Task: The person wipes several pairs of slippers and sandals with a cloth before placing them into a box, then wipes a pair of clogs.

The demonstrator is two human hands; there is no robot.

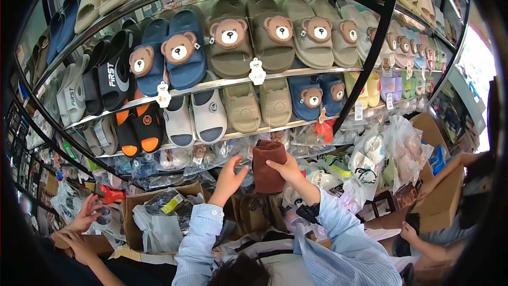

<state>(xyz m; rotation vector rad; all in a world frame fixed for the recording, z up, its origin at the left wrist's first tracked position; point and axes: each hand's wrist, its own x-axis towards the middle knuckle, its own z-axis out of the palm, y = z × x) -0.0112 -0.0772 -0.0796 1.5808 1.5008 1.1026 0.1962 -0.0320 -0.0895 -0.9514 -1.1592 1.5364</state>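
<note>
A dark brown folded cloth item [267,172] is held upright by my right hand [290,169], whose thumb lies across its front. Beside it on the left, not touching it, my left hand [230,178] is raised with thumb and fingers apart and nothing between them. Behind and above the brown item are shelves of slippers, among them beige ones [242,108] and grey ones [209,116]. Striped light-blue sleeves cover both my forearms.
An open cardboard box [135,222] with plastic-wrapped goods stands at lower left. Bagged slippers [368,156] hang at right. One person's hands [84,217] are at far left; another person at right holds a cardboard box [442,204]. Black shelf posts [370,47] cross the view.
</note>
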